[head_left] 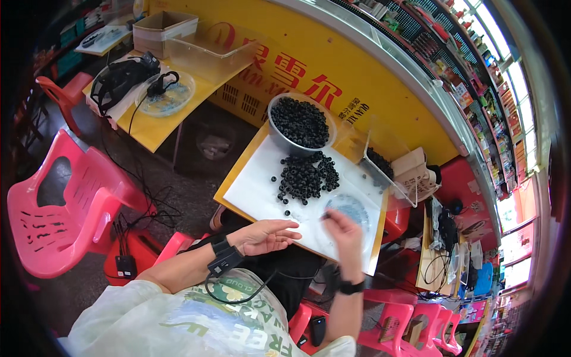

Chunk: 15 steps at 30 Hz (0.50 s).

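White-topped desk (247,185) before us; our left grip (264,237) loosely spread at its near edge, our right grip (344,231) pinching a small dark piece (325,216) by the clear dish (352,204), black beads (304,178) heaped beyond, filled tub (285,141) behind them

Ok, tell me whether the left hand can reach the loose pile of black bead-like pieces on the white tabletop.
Likely yes: the left hand looks empty, and only white tabletop and a few stray pieces seem to separate it from the pile.
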Each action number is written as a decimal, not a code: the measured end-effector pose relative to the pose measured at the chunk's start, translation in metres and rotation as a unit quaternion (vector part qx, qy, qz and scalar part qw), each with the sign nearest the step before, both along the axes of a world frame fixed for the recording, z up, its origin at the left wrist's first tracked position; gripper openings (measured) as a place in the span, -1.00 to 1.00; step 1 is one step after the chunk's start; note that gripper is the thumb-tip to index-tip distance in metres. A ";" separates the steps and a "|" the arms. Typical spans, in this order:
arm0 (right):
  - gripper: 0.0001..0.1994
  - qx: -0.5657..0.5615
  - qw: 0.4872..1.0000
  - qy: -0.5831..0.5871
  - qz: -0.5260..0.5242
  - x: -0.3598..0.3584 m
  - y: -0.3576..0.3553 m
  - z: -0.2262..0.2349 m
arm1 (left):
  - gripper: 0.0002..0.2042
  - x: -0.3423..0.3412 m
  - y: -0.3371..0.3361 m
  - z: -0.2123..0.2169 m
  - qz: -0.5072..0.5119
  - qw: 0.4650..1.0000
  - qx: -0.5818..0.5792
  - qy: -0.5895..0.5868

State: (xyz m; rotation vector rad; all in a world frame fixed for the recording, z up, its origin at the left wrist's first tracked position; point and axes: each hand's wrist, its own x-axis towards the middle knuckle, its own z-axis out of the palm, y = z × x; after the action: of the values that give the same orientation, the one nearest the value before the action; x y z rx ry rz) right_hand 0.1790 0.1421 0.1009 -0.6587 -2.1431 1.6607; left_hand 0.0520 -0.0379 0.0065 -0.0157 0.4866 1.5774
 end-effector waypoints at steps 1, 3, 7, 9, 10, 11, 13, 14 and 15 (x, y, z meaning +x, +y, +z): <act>-0.75 -0.014 0.999 0.027 -0.018 -0.009 0.026 0.024 | -0.66 -0.005 -0.003 -0.006 0.010 1.000 -0.010 -0.006; -0.74 0.078 0.991 0.097 -0.038 -0.031 0.077 0.072 | -0.70 -0.014 -0.008 -0.024 0.032 0.999 -0.009 -0.021; -0.62 0.287 0.940 0.050 -0.180 -0.055 0.157 0.092 | -0.74 -0.026 -0.011 -0.040 0.067 0.997 0.003 -0.043; -0.63 0.388 0.905 0.000 -0.175 -0.064 0.155 0.070 | -0.74 -0.034 -0.015 -0.049 0.121 0.991 -0.016 -0.055; -0.65 0.376 0.918 -0.014 -0.123 -0.070 0.131 0.059 | -0.73 -0.038 -0.019 -0.056 0.150 0.986 -0.028 -0.063; -0.71 0.329 0.941 -0.048 -0.056 -0.072 0.099 0.050 | -0.72 -0.042 -0.022 -0.062 0.146 0.986 -0.015 -0.077; -0.81 0.339 0.934 -0.109 0.037 -0.069 0.046 0.006 | -0.71 -0.043 -0.022 -0.058 0.140 0.987 -0.008 -0.077; -0.81 0.359 0.926 -0.096 0.071 -0.070 0.024 -0.015 | -0.70 -0.043 -0.021 -0.056 0.136 0.988 -0.004 -0.077; -0.81 0.358 0.927 -0.092 0.071 -0.070 0.008 -0.040 | -0.69 -0.043 -0.020 -0.059 0.132 0.989 0.001 -0.074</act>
State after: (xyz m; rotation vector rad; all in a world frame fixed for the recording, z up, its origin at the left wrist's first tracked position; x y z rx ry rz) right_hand 0.1091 0.1497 0.0607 -0.4418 -2.7338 0.7640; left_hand 0.0088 -0.0575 -0.0528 -0.2005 0.3767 1.8203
